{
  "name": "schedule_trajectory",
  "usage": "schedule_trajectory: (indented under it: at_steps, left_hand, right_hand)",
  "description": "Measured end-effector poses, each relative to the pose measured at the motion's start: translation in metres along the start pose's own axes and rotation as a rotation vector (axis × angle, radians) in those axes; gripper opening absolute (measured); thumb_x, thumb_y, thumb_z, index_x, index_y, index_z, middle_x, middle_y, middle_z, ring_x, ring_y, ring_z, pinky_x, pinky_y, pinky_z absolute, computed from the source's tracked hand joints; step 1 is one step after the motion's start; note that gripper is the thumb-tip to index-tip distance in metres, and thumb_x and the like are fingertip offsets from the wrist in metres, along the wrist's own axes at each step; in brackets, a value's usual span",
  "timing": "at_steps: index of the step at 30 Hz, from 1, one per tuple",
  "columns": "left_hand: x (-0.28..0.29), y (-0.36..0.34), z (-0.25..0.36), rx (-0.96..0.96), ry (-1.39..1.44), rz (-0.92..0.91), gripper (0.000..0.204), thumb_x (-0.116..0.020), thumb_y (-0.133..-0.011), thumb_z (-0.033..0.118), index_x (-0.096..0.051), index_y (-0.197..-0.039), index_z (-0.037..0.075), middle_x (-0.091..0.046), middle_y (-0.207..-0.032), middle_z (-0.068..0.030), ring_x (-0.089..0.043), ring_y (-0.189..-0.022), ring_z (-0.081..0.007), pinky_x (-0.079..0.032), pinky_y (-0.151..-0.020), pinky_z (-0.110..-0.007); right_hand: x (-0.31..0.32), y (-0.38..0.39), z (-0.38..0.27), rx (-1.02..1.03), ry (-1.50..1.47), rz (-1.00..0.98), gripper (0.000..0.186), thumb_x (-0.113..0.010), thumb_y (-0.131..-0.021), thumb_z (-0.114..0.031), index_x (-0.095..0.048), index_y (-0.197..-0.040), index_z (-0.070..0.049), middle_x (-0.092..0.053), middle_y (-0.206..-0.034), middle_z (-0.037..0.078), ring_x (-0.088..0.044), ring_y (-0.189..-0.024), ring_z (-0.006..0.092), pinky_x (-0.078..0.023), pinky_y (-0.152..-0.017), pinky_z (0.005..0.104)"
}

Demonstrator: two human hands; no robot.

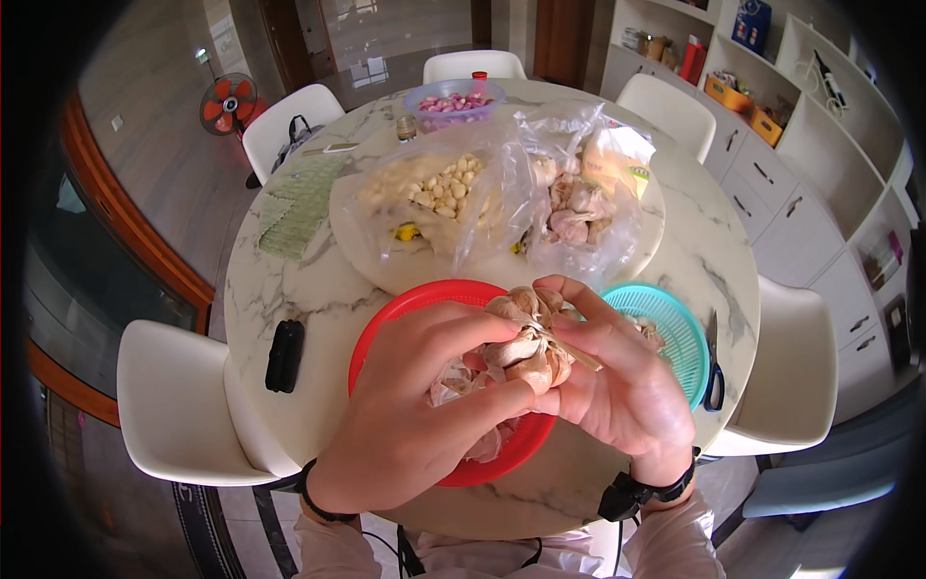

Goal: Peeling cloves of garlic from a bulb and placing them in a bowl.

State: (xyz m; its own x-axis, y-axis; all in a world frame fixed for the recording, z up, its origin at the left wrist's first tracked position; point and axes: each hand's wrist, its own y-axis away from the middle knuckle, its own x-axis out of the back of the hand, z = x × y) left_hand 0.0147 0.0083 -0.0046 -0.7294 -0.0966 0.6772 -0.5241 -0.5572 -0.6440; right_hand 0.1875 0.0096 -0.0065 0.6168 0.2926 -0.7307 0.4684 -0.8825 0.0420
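Note:
Between my two hands I hold a garlic bulb (529,340), its cloves partly spread and a dry stem pointing down to the right. My left hand (415,396) grips its left side with thumb and fingers. On the other side, my right hand (617,376) pinches it near the stem. Right below is a red basket (386,323) with papery garlic skins (487,446) in it, partly hidden by my hands. A turquoise basket (687,333) with some garlic pieces (644,330) stands just right of my right hand.
On the raised round board (386,275) lie a clear bag of peeled cloves (449,188) and a bag of whole bulbs (579,207). Behind stands a bowl of purplish pieces (453,101). Scissors (714,376), a black case (285,355) and a green cloth (301,205) lie around. White chairs (188,400) ring the marbled table.

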Motion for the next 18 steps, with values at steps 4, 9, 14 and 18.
schedule_trajectory:
  at_steps: [4, 9, 14, 18]
  left_hand:
    - [-0.002, 0.000, -0.004, -0.080, -0.019, 0.066, 0.021, -0.062, -0.067, 0.008, -0.061, -0.088, 0.010, -0.051, -0.102, -0.0067, -0.051, -0.090, -0.0250, -0.040, -0.077, -0.035]
    - [-0.004, 0.003, -0.005, -0.101, 0.167, 0.029, 0.018, -0.060, -0.070, 0.008, -0.060, -0.089, 0.006, -0.051, -0.102, -0.0080, -0.050, -0.097, -0.0261, -0.040, -0.080, -0.035]
    - [-0.002, 0.006, -0.008, -0.100, 0.318, -0.059, 0.017, -0.057, -0.074, 0.005, -0.059, -0.091, 0.003, -0.051, -0.104, -0.0092, -0.045, -0.108, -0.0280, -0.039, -0.086, -0.035]
    - [-0.002, 0.000, -0.007, -0.106, 0.359, -0.016, 0.010, -0.060, -0.068, -0.004, -0.054, -0.072, 0.002, -0.054, -0.099, -0.0148, -0.052, -0.098, -0.0348, -0.046, -0.084, -0.041]
  right_hand:
    - [-0.001, -0.001, -0.004, -0.022, -0.036, 0.005, 0.027, -0.041, -0.087, -0.017, -0.031, -0.109, -0.005, -0.048, -0.103, 0.011, -0.056, -0.090, 0.0203, -0.049, -0.078, 0.0355]
    - [0.005, -0.005, 0.004, -0.029, 0.024, 0.022, 0.028, -0.043, -0.087, -0.023, -0.034, -0.106, -0.004, -0.050, -0.098, 0.010, -0.060, -0.078, 0.0181, -0.053, -0.067, 0.0326]
    - [0.002, -0.007, 0.002, -0.100, 0.111, 0.026, 0.026, -0.037, -0.086, -0.018, -0.043, -0.104, 0.000, -0.055, -0.084, 0.010, -0.060, -0.068, 0.0204, -0.053, -0.049, 0.0291]
    - [0.013, -0.009, 0.006, -0.139, 0.113, -0.016, 0.029, -0.040, -0.085, -0.022, -0.045, -0.103, 0.000, -0.056, -0.082, 0.010, -0.060, -0.062, 0.0173, -0.048, -0.039, 0.0254]
